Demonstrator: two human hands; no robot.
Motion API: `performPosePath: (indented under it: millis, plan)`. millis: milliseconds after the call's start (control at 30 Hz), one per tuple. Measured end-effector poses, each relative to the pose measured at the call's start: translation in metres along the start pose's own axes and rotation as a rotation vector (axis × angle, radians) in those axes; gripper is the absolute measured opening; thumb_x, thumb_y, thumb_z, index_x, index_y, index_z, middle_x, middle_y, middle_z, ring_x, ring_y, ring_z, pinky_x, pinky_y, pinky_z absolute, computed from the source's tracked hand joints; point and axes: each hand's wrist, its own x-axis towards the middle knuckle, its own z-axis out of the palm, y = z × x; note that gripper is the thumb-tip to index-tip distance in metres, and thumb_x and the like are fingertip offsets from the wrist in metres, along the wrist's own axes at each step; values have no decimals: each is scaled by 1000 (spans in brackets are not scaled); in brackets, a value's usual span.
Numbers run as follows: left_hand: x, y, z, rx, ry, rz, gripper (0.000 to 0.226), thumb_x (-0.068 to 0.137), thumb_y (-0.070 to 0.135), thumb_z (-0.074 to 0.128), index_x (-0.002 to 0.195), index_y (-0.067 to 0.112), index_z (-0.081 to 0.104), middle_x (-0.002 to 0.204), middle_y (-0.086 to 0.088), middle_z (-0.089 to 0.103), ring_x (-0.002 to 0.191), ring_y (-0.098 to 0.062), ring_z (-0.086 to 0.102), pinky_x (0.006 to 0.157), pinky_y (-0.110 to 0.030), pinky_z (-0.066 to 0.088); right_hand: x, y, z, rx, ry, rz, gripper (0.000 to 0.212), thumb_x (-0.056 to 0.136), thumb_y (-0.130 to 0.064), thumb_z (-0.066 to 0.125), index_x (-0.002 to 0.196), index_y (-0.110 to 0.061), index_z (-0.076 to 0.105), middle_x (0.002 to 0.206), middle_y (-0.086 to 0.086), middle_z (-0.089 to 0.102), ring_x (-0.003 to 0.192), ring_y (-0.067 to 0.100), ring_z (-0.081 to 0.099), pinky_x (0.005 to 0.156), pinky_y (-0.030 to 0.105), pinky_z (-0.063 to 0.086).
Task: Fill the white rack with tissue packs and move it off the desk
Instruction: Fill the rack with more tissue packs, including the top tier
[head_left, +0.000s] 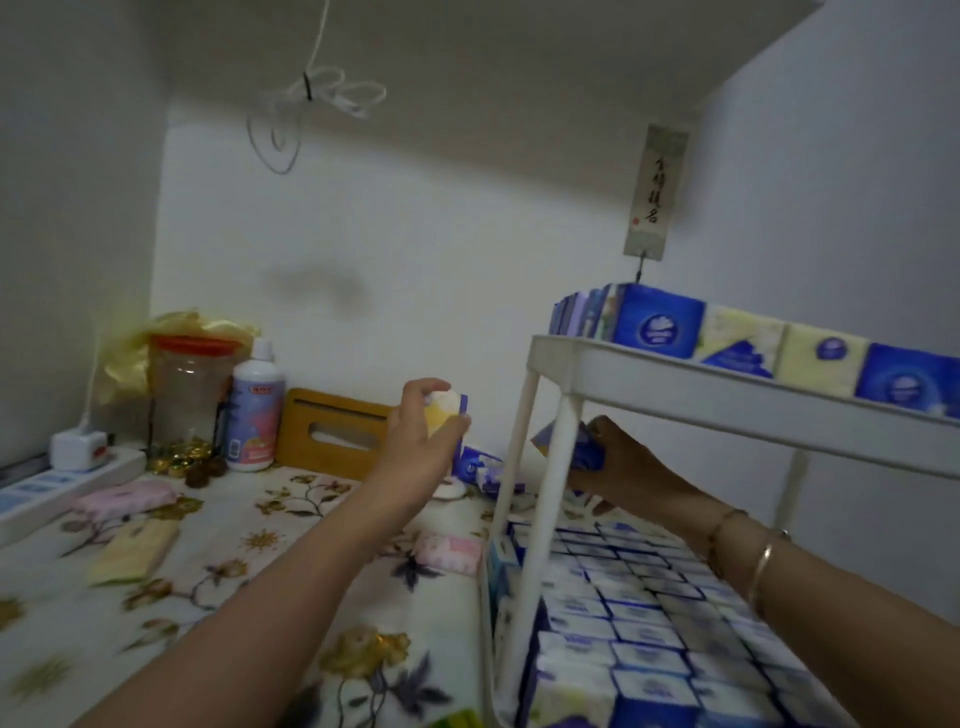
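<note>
Blue tissue pack (584, 451) pinched in your right hand (618, 470), deep inside the white rack (675, 387). Your left hand (415, 436) grips a yellow-white pack (447, 413) above the desk (218, 582)

White two-tier rack (675, 384) upright on tabletop (260, 597), both tiers packed with blue-white packs (623, 623); few loose packs (485, 467) lie beside.

rack (675, 384) cut off right | pack (584, 452) (blue) half-hidden by post | bottle (255, 410) label blurred
</note>
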Motion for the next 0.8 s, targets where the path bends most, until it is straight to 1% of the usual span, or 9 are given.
performPosePath:
  millis: [67,133,200,233,367,467,567,667,800]
  plan:
    - [-8,31,-5,-80,49,-67,36,87,10,37,93,45,44,123,-10,47,101,-30,53,80,-44,51,-26,-6,-12,-3,3,16,45,79,-35,74,101,-16,41,101,3,58,84,23,66,62,35,60]
    - [-19,59,-10,-125,31,-42,42,85,4,31,99,42,42,119,-9,45,96,-29,52,69,-36,48,-50,-12,-27,15,-10,30,43,79,-28,75,101,-16,41,103,3,57,85,23,65,66,36,60]
    - [-30,86,-17,-123,-20,43,43,89,-1,33,109,36,39,110,-5,45,91,-25,52,63,-33,48,-73,-19,-37,40,-18,5,41,79,-24,75,105,-13,45,103,5,59,88,23,64,70,36,60]
    - [-38,102,-18,-120,-51,89,42,91,-3,37,112,33,38,106,-3,46,89,-23,52,63,-34,50,-87,-22,-45,39,-20,-23,40,79,-23,75,106,-12,48,101,6,60,89,24,64,71,37,60]
    - [-61,149,-23,-92,-162,212,33,94,7,53,116,30,44,109,1,56,90,-17,64,81,-39,56,-132,-34,-71,-29,-20,-108,33,77,-21,75,105,-15,59,98,3,65,88,18,65,79,37,56]
    - [-66,179,-20,-92,-167,283,31,89,13,62,111,31,50,113,-2,58,95,-18,68,79,-36,59,-159,-44,-93,-107,17,-182,33,76,-27,75,105,-25,60,101,-9,64,90,7,61,83,31,53]
    - [-65,202,-4,-70,-210,336,33,86,9,66,111,24,52,114,-4,59,96,-21,67,75,-33,60,-181,-57,-115,-91,39,-228,35,76,-30,76,106,-33,58,101,-14,63,89,2,60,81,28,54]
    - [-60,211,17,41,-257,391,32,85,5,67,109,20,53,109,-1,58,92,-18,67,68,-27,59,-194,-72,-137,50,78,-267,38,77,-27,76,108,-34,55,102,-12,63,86,6,65,73,27,58]
    - [-49,209,35,294,-246,494,28,82,4,68,101,20,55,97,3,60,83,-16,66,69,-34,60,-184,-84,-172,182,252,-316,37,76,-19,77,101,-27,51,92,-4,66,73,4,65,68,24,55]
